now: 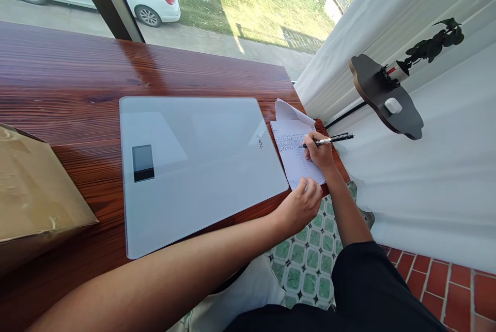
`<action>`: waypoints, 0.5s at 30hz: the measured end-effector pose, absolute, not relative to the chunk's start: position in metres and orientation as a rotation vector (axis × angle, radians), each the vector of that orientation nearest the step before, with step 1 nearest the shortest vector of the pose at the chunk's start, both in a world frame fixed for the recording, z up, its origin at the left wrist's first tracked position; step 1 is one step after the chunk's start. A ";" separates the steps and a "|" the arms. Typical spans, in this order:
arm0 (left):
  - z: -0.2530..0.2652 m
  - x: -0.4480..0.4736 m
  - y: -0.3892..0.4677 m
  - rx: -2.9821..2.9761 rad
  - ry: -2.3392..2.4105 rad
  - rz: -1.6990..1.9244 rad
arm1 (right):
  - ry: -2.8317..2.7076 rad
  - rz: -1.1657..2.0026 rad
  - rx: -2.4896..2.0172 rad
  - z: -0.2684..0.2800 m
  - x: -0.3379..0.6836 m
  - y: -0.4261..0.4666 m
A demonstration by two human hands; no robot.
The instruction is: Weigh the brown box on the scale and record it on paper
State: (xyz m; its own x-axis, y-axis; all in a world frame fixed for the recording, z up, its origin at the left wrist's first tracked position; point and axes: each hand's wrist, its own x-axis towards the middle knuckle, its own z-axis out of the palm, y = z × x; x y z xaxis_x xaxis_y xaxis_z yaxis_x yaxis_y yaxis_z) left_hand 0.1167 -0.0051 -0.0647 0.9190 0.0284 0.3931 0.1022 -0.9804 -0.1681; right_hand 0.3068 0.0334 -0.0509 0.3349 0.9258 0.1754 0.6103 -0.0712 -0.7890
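Two bare arms reach across a reddish wooden table (70, 79) by the window. At the far left sits a cardboard box (34, 192), its corner touching the tabletop. Beside it, well apart, lies a flat white glass scale (201, 167) with a small dark display (143, 162) near its left edge. Just right of the scale, at the table's end, rests a sheet of paper (296, 159) with lines of writing across its upper part and its top edge curled up. The left hand (300, 204) presses on the paper's lower edge, fingers curled together into a loose fist. Above it, the right hand (318, 152) has its fingers clamped on a black pen (333, 139), tip touching the written lines. Further right, white curtains (418, 182) hang beside a dark shelf (383, 97) carrying a small potted plant (426, 50).
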 end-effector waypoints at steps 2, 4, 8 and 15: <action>-0.064 0.117 -0.005 -2.893 -0.100 -0.583 | -1.370 0.478 -1.790 -0.052 0.307 0.034; -0.064 0.117 -0.005 -2.894 -0.097 -0.574 | -1.384 0.473 -1.792 -0.052 0.308 0.034; -0.064 0.116 -0.005 -2.900 -0.091 -0.573 | -1.399 0.470 -1.791 -0.053 0.309 0.034; -0.063 0.116 -0.005 -2.931 -0.083 -0.551 | -1.311 0.259 -1.686 -0.057 0.313 0.033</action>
